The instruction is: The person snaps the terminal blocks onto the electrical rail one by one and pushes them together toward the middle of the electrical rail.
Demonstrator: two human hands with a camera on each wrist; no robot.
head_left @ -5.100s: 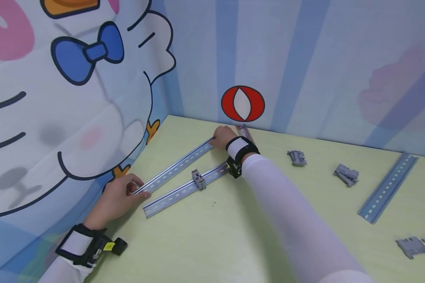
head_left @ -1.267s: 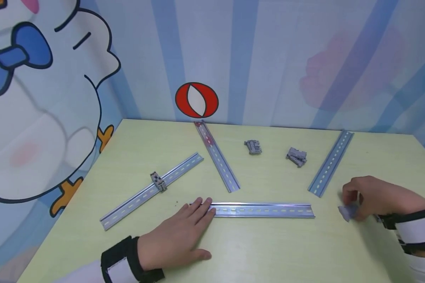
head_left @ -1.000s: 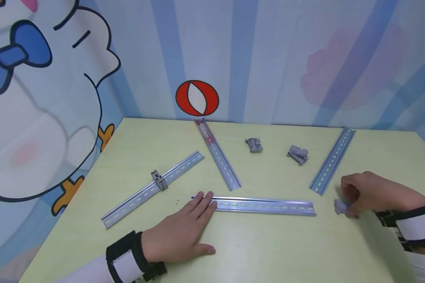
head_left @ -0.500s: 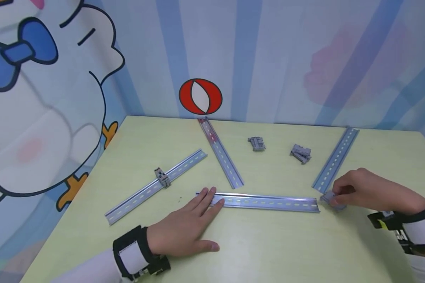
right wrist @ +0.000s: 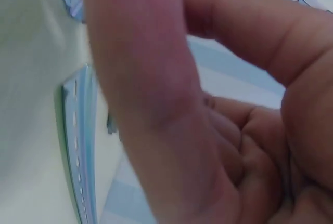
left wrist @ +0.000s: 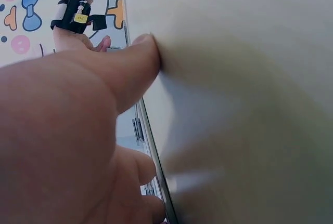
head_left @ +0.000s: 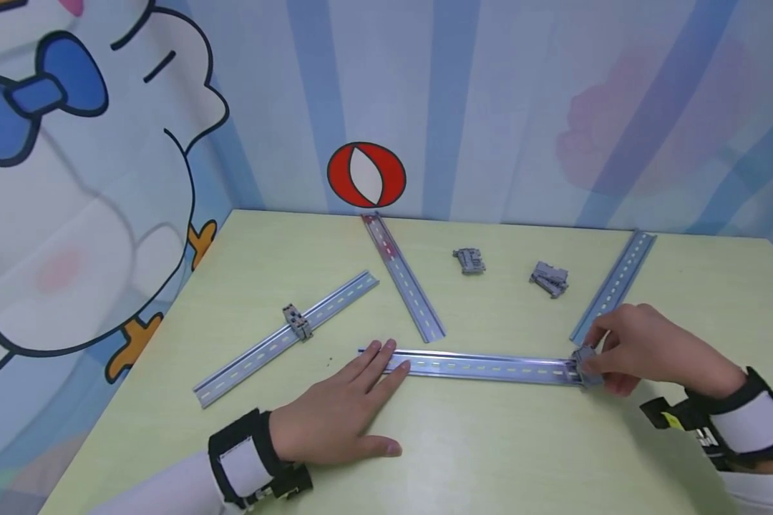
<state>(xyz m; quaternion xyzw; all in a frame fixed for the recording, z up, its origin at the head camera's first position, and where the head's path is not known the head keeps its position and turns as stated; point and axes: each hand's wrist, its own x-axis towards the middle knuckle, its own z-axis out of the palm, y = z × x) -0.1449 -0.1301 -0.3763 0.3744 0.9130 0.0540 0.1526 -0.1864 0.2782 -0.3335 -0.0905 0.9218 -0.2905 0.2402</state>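
Observation:
In the head view, a slotted metal DIN rail lies crosswise on the table in front of me. My left hand rests flat over its left end, fingers straight and thumb spread. At the opposite end, my right hand pinches a grey terminal block between thumb and fingers, right at the rail's tip. The left wrist view is mostly filled by my left thumb above the tabletop. Close fingers of my right hand hide the block in the right wrist view.
A second DIN rail at left carries a terminal block. Another rail, partly reddish, points to the back wall. One more rail lies behind my right hand. Loose terminal blocks and stacked blocks lie toward the back.
Both hands earlier held the rail at left; it now lies crosswise in front. My left hand stays flat on it, while my right hand has brought a terminal block leftward to its right end.

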